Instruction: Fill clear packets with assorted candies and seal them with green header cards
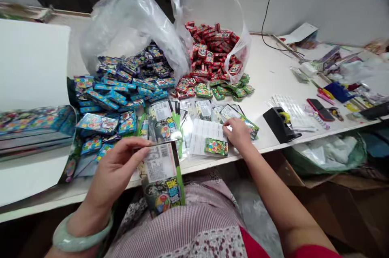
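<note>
My left hand [114,170] holds a clear packet [161,177] with a printed card and barcode label inside, over my lap near the table's front edge. My right hand [238,132] rests on the table, fingers touching a clear sleeve [206,134] with a small green pack [216,147] in it. More printed cards and sleeves [182,116] lie spread between the hands. Behind them are a heap of blue packs [121,83], a heap of red packs [209,53] in a clear plastic bag [133,22], and a few green packs [227,89].
A black tape dispenser [279,124] sits to the right near the edge, with a red phone [320,108] and clutter beyond. A white board [30,63] and stacked trays [33,126] stand at the left. Cardboard boxes [334,197] and a green bag sit below the table at the right.
</note>
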A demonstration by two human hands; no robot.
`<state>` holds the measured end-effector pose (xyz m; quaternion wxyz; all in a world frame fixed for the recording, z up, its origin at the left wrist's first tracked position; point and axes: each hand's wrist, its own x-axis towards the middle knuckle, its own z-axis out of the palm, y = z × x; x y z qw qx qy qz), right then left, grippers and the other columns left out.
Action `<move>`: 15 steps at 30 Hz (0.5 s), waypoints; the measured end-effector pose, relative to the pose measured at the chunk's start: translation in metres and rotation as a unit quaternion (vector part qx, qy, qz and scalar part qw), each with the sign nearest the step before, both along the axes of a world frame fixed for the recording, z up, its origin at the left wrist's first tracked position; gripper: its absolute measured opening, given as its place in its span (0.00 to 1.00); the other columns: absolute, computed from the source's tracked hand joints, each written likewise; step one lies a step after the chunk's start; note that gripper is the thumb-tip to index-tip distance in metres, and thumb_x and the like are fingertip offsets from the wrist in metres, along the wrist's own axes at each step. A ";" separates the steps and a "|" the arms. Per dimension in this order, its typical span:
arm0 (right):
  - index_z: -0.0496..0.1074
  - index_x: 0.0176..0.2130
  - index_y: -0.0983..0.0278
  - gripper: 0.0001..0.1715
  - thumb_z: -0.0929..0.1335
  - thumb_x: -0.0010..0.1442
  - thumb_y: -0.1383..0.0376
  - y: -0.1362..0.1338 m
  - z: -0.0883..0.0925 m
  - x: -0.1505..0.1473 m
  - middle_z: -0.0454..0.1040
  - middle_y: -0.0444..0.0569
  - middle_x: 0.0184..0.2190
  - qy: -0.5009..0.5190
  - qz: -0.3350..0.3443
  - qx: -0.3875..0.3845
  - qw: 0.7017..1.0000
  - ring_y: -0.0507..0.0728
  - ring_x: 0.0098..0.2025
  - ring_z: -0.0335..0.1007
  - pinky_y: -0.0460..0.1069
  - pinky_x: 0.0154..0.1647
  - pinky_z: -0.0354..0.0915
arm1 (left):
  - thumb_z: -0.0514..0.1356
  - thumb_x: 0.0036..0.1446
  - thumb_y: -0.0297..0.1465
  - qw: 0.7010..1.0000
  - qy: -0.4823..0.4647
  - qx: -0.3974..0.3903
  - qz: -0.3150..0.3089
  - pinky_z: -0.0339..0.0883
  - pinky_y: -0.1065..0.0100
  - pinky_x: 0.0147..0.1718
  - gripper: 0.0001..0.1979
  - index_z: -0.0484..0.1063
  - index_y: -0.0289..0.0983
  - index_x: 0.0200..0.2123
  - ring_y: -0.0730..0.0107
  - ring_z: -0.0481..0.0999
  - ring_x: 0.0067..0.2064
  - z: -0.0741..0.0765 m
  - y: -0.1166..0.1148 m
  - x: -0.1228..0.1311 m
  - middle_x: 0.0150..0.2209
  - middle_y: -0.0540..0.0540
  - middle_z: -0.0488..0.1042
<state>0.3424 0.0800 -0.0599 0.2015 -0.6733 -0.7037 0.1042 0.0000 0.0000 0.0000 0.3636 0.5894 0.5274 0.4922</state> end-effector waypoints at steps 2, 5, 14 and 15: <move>0.72 0.32 0.63 0.06 0.65 0.55 0.65 -0.001 -0.001 -0.003 0.75 0.54 0.33 0.006 -0.011 -0.003 1.000 0.63 0.40 0.68 0.55 0.45 0.57 | 0.63 0.56 0.31 1.000 -0.008 0.005 0.000 0.69 0.77 0.38 0.03 0.73 0.41 0.35 0.75 0.75 0.38 0.002 0.000 0.000 0.35 0.52 0.77; 0.71 0.32 0.63 0.07 0.65 0.56 0.63 -0.001 -0.001 -0.002 0.74 0.51 0.29 0.035 -0.030 -0.007 0.999 0.60 0.35 0.68 0.54 0.41 0.59 | 0.63 0.56 0.30 1.000 -0.018 0.009 -0.005 0.69 0.75 0.39 0.03 0.73 0.41 0.36 0.74 0.76 0.38 0.003 -0.001 -0.001 0.36 0.52 0.77; 0.70 0.33 0.63 0.14 0.65 0.58 0.54 -0.014 0.061 -0.018 0.71 0.46 0.29 0.281 0.054 -0.044 0.957 0.54 0.32 0.67 0.49 0.37 0.64 | 0.61 0.58 0.29 0.999 -0.037 0.009 -0.023 0.67 0.71 0.38 0.02 0.72 0.39 0.36 0.71 0.74 0.38 0.001 -0.004 0.009 0.35 0.49 0.74; 0.70 0.33 0.63 0.13 0.67 0.58 0.55 -0.017 0.077 -0.032 0.72 0.46 0.30 0.327 0.113 -0.077 0.935 0.54 0.34 0.67 0.50 0.38 0.63 | 0.60 0.58 0.29 0.999 -0.037 0.014 -0.024 0.67 0.70 0.37 0.02 0.72 0.39 0.36 0.71 0.73 0.37 0.002 -0.004 0.012 0.35 0.49 0.73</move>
